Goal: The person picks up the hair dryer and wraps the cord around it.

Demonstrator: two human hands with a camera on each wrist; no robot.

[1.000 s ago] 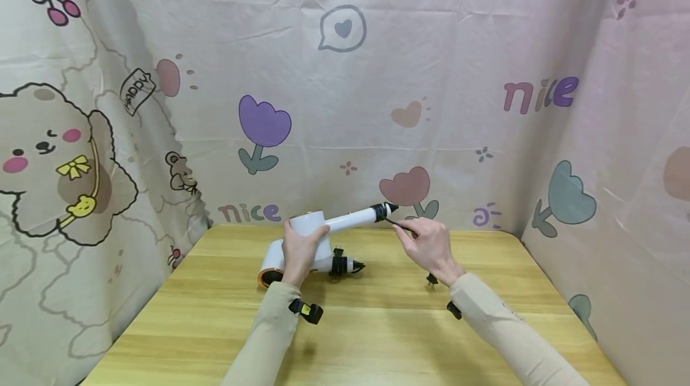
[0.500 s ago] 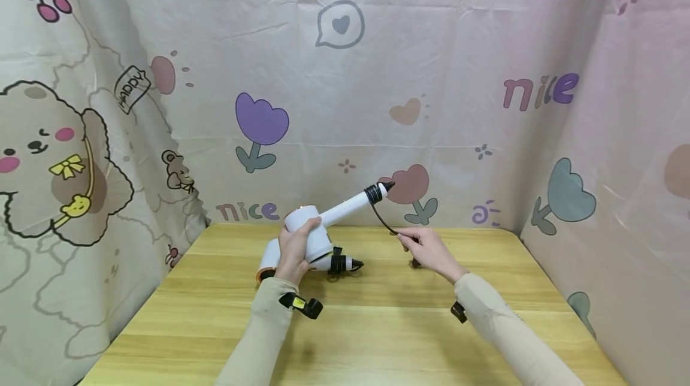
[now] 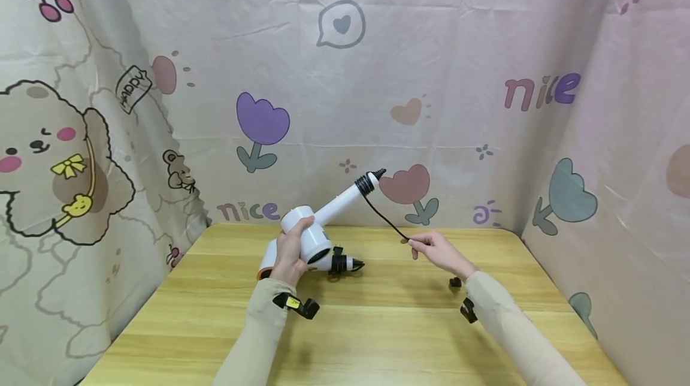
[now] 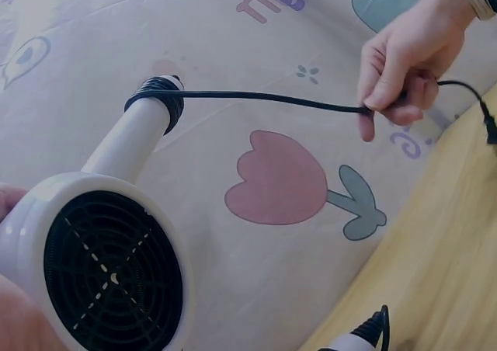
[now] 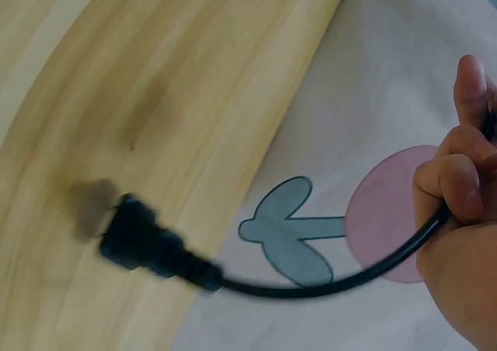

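A white hair dryer (image 3: 338,205) is held up off the table by my left hand (image 3: 289,252), whose fingers wrap its barrel. In the left wrist view its black round grille (image 4: 113,272) faces the camera. Black cord (image 4: 155,102) is coiled around the end of the handle. From that coil a stretch of cord runs to my right hand (image 3: 439,252), which pinches it between thumb and fingers. Past the hand, the cord's free end with its black plug (image 5: 136,234) hangs over the table.
A second white hair dryer (image 3: 322,263) lies on the wooden table (image 3: 377,338) behind my left hand, its cord (image 3: 338,264) wound round its handle. Patterned cloth (image 3: 345,74) hangs at the back and both sides.
The handle end of the held hair dryer has tilted upward and swung left. My right hand has moved slightly right and down, and the cord between hand and coil has grown longer.
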